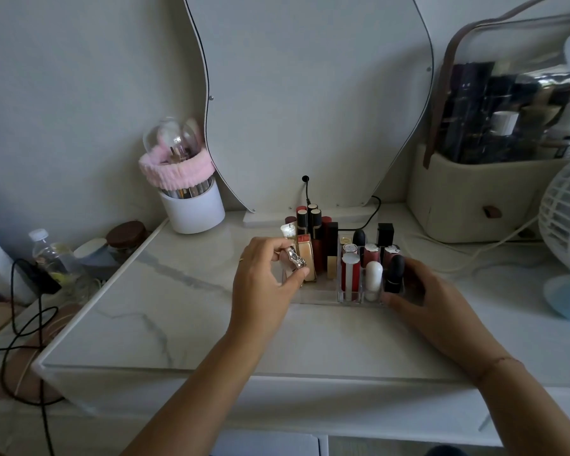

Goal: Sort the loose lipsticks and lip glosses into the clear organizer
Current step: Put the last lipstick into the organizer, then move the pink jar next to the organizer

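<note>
A clear organizer [323,296] stands on the marble tabletop in front of the mirror, holding several upright lipsticks and lip glosses. A red-and-white tube [350,273], a white tube [374,278] and a black bullet lipstick [394,274] fill its front right cells. Taller gloss tubes [315,232] stand at its back left. My left hand [264,284] pinches a silver, wavy-cased lipstick [295,258] over the organizer's left section. Fingers of my right hand [425,297] rest against the organizer's right side, beside the black lipstick.
A white brush holder [191,205] with a pink band stands back left. At the back right are a beige cosmetics case [468,192] and a white fan [566,225]. A mirror [310,93] rises behind. Bottles and cables sit left of the table edge [112,281].
</note>
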`<move>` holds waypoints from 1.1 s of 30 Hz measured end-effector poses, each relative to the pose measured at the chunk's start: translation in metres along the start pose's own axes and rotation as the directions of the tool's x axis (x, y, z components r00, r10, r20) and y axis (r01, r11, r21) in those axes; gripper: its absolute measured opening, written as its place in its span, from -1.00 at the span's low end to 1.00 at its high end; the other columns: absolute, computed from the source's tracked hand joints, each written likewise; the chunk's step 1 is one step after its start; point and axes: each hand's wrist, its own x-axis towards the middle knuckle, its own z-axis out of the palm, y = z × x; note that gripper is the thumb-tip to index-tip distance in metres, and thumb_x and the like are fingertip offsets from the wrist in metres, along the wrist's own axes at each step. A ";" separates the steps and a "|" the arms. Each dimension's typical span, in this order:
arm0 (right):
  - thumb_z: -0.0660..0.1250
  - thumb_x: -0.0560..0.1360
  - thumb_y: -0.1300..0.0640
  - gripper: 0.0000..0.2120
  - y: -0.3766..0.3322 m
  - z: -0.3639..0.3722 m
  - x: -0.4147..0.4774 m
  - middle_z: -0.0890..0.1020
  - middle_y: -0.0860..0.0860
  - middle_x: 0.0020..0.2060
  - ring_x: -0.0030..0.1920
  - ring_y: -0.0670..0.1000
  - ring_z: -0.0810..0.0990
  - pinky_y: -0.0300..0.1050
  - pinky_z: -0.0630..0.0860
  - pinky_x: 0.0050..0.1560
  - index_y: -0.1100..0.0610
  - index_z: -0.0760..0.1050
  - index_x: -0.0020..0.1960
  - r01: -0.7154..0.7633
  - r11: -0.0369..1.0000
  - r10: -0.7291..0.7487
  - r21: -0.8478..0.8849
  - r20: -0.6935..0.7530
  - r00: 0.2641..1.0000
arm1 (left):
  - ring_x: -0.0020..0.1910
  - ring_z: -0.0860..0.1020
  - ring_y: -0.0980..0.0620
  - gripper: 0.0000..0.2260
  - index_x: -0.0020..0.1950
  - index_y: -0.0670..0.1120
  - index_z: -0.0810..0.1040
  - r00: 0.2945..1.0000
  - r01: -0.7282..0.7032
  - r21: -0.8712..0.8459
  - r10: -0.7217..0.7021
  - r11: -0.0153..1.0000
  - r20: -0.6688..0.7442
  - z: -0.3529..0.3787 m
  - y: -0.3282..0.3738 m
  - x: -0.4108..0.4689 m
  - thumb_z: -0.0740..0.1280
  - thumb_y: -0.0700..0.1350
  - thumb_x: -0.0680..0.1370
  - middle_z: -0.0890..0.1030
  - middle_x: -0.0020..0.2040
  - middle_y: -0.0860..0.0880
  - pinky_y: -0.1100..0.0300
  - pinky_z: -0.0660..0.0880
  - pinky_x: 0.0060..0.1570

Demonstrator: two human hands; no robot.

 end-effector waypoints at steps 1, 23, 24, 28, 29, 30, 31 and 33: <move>0.43 0.38 -0.01 -0.45 0.000 0.000 0.000 0.53 -0.18 0.03 0.04 -0.14 0.51 -0.31 0.36 -0.07 -0.05 0.35 0.33 -0.003 1.000 0.003 0.004 -0.001 1.000 | -0.10 0.49 0.08 -0.64 0.03 -0.08 0.54 1.000 0.003 0.005 -0.003 1.000 -0.015 0.001 0.000 -0.002 0.55 -0.16 0.30 0.54 -0.05 0.04 0.48 0.34 -0.11; 0.43 0.37 -0.05 -0.41 0.001 0.001 0.001 0.52 -0.17 0.03 0.03 -0.13 0.48 -0.28 0.35 -0.08 -0.06 0.33 0.35 -0.006 1.000 0.005 -0.029 -0.009 1.000 | -0.09 0.42 0.06 -0.78 -0.16 -0.05 0.54 0.990 0.108 0.149 -0.120 0.983 0.074 0.010 0.000 -0.018 0.49 0.03 0.37 0.46 -0.14 0.05 0.16 0.42 -0.11; 0.43 0.37 -0.05 -0.42 0.001 0.001 0.000 0.51 -0.17 0.02 0.02 -0.14 0.48 -0.31 0.34 -0.11 -0.06 0.33 0.35 -0.003 1.000 0.003 -0.031 -0.010 1.000 | -0.09 0.42 0.07 -0.79 -0.15 -0.04 0.55 0.989 0.111 0.138 -0.122 0.984 0.080 0.008 0.000 -0.017 0.47 0.05 0.38 0.47 -0.13 0.06 0.17 0.41 -0.12; 0.43 0.37 -0.04 -0.43 0.000 0.001 0.001 0.50 -0.20 0.00 0.00 -0.15 0.47 -0.40 0.30 -0.15 -0.06 0.34 0.34 0.001 0.999 -0.002 -0.034 -0.016 1.000 | -0.08 0.47 0.05 -0.80 -0.09 -0.04 0.61 0.987 0.142 0.120 -0.150 0.983 0.060 -0.012 -0.010 -0.011 0.38 0.07 0.44 0.53 -0.10 0.05 0.15 0.43 -0.09; 0.43 0.37 -0.04 -0.43 0.001 0.001 0.001 0.50 -0.21 -0.01 0.00 -0.16 0.47 -0.42 0.30 -0.15 -0.07 0.34 0.33 0.000 1.000 -0.001 -0.029 -0.016 1.000 | -0.06 0.49 0.03 -0.82 -0.07 -0.05 0.62 0.983 0.170 0.118 -0.177 0.978 0.051 -0.019 -0.016 -0.009 0.38 0.04 0.45 0.55 -0.09 0.04 0.15 0.42 -0.07; 0.43 0.37 -0.03 -0.44 0.001 0.001 0.001 0.50 -0.22 -0.02 -0.01 -0.17 0.47 -0.44 0.29 -0.15 -0.07 0.35 0.33 0.001 1.000 -0.001 -0.025 -0.019 1.000 | -0.03 0.50 0.02 -0.83 -0.04 -0.06 0.62 0.975 0.208 0.115 -0.215 0.971 0.059 -0.027 -0.022 -0.008 0.38 0.01 0.46 0.57 -0.06 0.04 0.14 0.41 -0.04; 0.44 0.37 -0.03 -0.44 0.001 0.001 0.001 0.49 -0.23 -0.03 -0.02 -0.18 0.47 -0.46 0.29 -0.16 -0.08 0.35 0.33 0.001 1.000 -0.002 -0.024 -0.021 1.000 | 0.01 0.51 0.01 -0.83 0.00 -0.06 0.62 0.962 0.248 0.116 -0.259 0.962 0.087 -0.033 -0.028 -0.007 0.38 -0.02 0.47 0.58 -0.02 0.03 0.13 0.42 0.00; 0.43 0.37 -0.03 -0.44 0.001 0.000 0.000 0.49 -0.23 -0.02 -0.02 -0.18 0.46 -0.44 0.29 -0.16 -0.08 0.34 0.33 0.002 1.000 -0.003 -0.028 -0.018 1.000 | 0.05 0.52 0.02 -0.78 0.09 -0.08 0.60 0.924 0.318 0.126 -0.337 0.940 0.184 -0.043 -0.039 -0.009 0.39 -0.05 0.48 0.59 0.03 0.01 0.12 0.44 0.06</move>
